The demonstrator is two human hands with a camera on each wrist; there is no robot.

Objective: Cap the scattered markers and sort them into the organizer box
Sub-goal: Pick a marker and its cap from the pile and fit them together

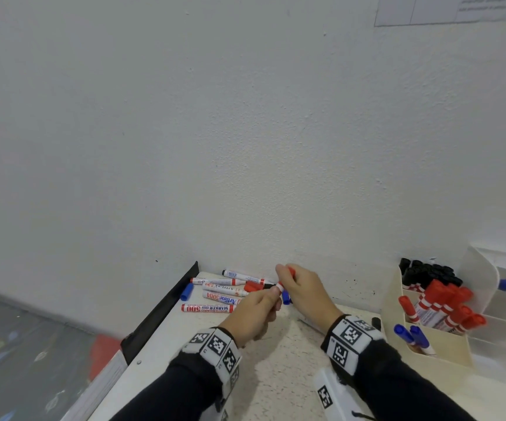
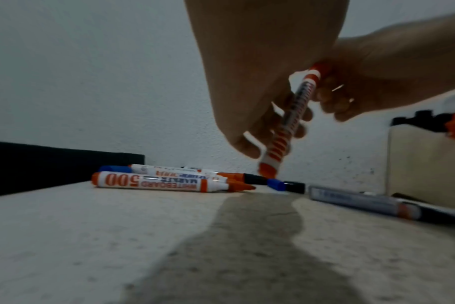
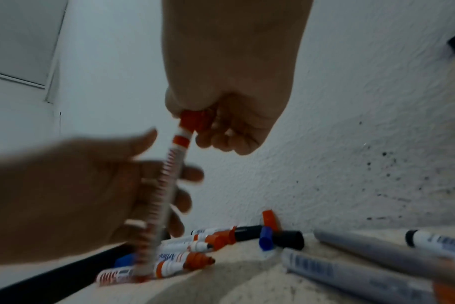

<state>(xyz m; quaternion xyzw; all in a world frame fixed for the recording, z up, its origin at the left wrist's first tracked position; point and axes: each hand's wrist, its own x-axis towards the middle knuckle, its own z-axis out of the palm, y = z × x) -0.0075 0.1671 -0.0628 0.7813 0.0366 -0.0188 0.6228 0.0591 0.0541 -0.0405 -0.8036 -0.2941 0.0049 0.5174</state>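
Observation:
My left hand (image 1: 265,299) grips the barrel of a red whiteboard marker (image 2: 291,121), held nearly upright above the table. My right hand (image 1: 288,279) pinches its red cap (image 3: 194,121), which sits on the marker's top end (image 1: 280,287). Several uncapped red markers (image 1: 207,308) and a blue-labelled one lie in a heap by the wall, with loose red (image 1: 253,287), blue (image 1: 187,291) and black (image 3: 288,239) caps around them. The cream organizer box (image 1: 427,347) at right holds black, red and blue markers in separate compartments.
More markers (image 3: 351,271) lie on the speckled table (image 1: 276,375) near my right wrist. A black strip (image 1: 166,305) edges the table's left side. The white wall stands just behind the heap. A white bin (image 1: 494,287) with a blue marker sits behind the organizer.

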